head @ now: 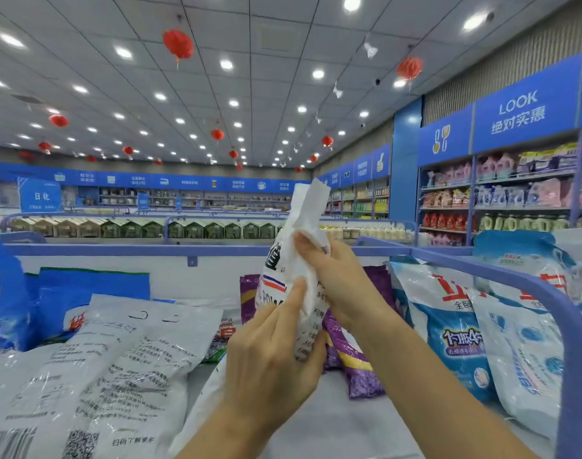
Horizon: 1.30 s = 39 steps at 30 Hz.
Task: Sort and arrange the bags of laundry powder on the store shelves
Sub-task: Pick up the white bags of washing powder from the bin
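Upright, bag point(307, 207) btwn both hands point(269, 359) point(336, 283)

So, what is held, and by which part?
A white bag, upright: the left grip holds its lower part, the right grip its middle.

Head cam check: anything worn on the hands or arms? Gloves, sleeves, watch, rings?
Nothing worn. The left hand and right hand are both bare, with no gloves. The left forearm and right forearm are bare down to the frame's edge, so no sleeve or cuff shows. No watch, bracelet or ring is visible.
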### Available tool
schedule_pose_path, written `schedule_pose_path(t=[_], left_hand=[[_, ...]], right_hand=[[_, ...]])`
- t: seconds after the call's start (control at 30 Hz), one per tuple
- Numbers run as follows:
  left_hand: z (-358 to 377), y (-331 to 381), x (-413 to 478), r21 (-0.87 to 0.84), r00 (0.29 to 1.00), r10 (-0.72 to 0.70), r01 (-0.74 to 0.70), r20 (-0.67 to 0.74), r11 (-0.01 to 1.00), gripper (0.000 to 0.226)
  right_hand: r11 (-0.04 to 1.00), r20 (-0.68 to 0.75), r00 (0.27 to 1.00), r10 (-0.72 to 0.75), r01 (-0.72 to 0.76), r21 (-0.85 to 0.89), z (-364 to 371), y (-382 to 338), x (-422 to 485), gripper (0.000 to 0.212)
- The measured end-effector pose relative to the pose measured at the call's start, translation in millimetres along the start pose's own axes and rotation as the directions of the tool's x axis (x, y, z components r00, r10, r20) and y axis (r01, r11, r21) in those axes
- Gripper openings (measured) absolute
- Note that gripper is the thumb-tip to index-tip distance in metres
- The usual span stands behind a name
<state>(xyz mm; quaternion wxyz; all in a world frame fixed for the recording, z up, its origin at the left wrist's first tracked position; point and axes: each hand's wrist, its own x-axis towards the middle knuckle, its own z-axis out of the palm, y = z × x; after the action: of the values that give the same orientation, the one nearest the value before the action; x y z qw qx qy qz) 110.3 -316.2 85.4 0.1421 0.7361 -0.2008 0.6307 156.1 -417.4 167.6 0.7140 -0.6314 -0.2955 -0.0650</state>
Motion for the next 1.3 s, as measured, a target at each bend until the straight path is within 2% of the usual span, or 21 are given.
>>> schedule_pose_path(t=[0.07, 0.13, 0.2, 0.23, 0.3, 0.4, 0.47, 0.53, 0.57, 0.63, 0.7, 0.77, 0.83, 0.87, 0.93, 1.0, 1.03, 1.13, 1.2, 1.27, 1.3], left_hand=[[-6, 5, 4, 0.019, 0.992, -0.049, 0.047, 0.121, 0.999, 0.066], [-16, 15, 8, 0.006, 0.949, -0.098, 0.1, 0.299, 0.995, 0.088], [-28, 22, 6, -0.087, 0.863, -0.151, 0.219, 0.482, 0.972, 0.102], [-32, 18, 0, -0.154, 0.811, -0.187, 0.321, 0.555, 0.935, 0.099], [-44, -2, -5, -0.238, 0.769, -0.278, 0.483, 0.575, 0.843, 0.088], [-46, -48, -6, -0.348, 0.777, -0.529, 0.627, 0.34, 0.697, 0.076], [-35, -79, -6, -0.428, 0.647, -0.718, 0.742, 0.256, 0.516, 0.076], [-19, -102, -7, -0.47, 0.444, -0.793, 0.852, 0.418, 0.23, 0.093], [-12, -107, -10, -0.474, 0.381, -0.76, 0.874, 0.526, 0.11, 0.1], [-3, -113, -16, -0.472, 0.314, -0.649, 0.878, 0.693, -0.079, 0.096], [2, -112, -19, -0.49, 0.316, -0.576, 0.854, 0.754, -0.174, 0.066], [7, -113, -23, -0.528, 0.374, -0.595, 0.843, 0.712, -0.102, 0.057], [11, -110, -32, -0.566, 0.449, -0.652, 0.824, 0.611, 0.037, 0.055], [12, -108, -39, -0.564, 0.465, -0.672, 0.821, 0.576, 0.084, 0.052], [12, -104, -53, -0.53, 0.459, -0.657, 0.842, 0.598, 0.105, 0.053], [10, -103, -59, -0.503, 0.463, -0.599, 0.857, 0.654, 0.113, 0.066], [9, -105, -56, -0.516, 0.481, -0.597, 0.847, 0.643, 0.127, 0.067], [10, -110, -30, -0.584, 0.536, -0.675, 0.789, 0.507, 0.188, 0.055], [11, -109, -9, -0.582, 0.548, -0.722, 0.774, 0.422, 0.248, 0.05], [12, -106, 0, -0.576, 0.585, -0.733, 0.75, 0.347, 0.326, 0.037], [11, -105, 2, -0.579, 0.594, -0.742, 0.738, 0.31, 0.348, 0.029]], right_hand=[[0.992, -0.063, 0.993, 0.105, -0.1, 0.074, -1, 7, 10, 0.031], [0.977, -0.069, 0.984, 0.162, -0.15, 0.152, -6, 8, 18, 0.03], [0.964, -0.052, 0.984, 0.171, -0.156, 0.217, -18, 6, 27, 0.027], [0.956, -0.047, 0.984, 0.169, -0.152, 0.25, -25, 3, 32, 0.026], [0.946, -0.025, 0.988, 0.149, -0.135, 0.295, -35, -3, 41, 0.026], [0.942, 0.07, 0.993, 0.1, -0.117, 0.313, -43, -10, 54, 0.035], [0.938, 0.124, 0.989, 0.081, -0.118, 0.327, -44, -11, 59, 0.038], [0.939, 0.138, 0.986, 0.097, -0.137, 0.317, -46, -6, 62, 0.042], [0.934, 0.167, 0.98, 0.109, -0.159, 0.321, -48, 0, 63, 0.05], [0.92, 0.224, 0.965, 0.136, -0.207, 0.333, -50, 16, 66, 0.065], [0.891, 0.21, 0.966, 0.149, -0.223, 0.395, -53, 33, 70, 0.064], [0.856, 0.196, 0.969, 0.147, -0.224, 0.466, -58, 49, 74, 0.059], [0.877, 0.173, 0.976, 0.131, -0.195, 0.438, -61, 52, 68, 0.051], [0.894, 0.162, 0.977, 0.137, -0.192, 0.404, -64, 55, 65, 0.045], [0.932, 0.14, 0.982, 0.124, -0.164, 0.324, -71, 62, 57, 0.035], [0.929, 0.116, 0.983, 0.14, -0.171, 0.328, -78, 70, 50, 0.054], [0.951, 0.076, 0.987, 0.14, -0.156, 0.266, -80, 75, 47, 0.056], [0.984, -0.073, 0.988, 0.136, -0.126, 0.127, -80, 84, 49, 0.026], [0.988, -0.217, 0.965, 0.151, -0.137, 0.075, -78, 78, 52, 0.039], [0.995, -0.314, 0.945, 0.091, -0.096, -0.001, -76, 67, 56, 0.031], [0.996, -0.303, 0.95, 0.076, -0.088, -0.026, -78, 63, 57, 0.029]])
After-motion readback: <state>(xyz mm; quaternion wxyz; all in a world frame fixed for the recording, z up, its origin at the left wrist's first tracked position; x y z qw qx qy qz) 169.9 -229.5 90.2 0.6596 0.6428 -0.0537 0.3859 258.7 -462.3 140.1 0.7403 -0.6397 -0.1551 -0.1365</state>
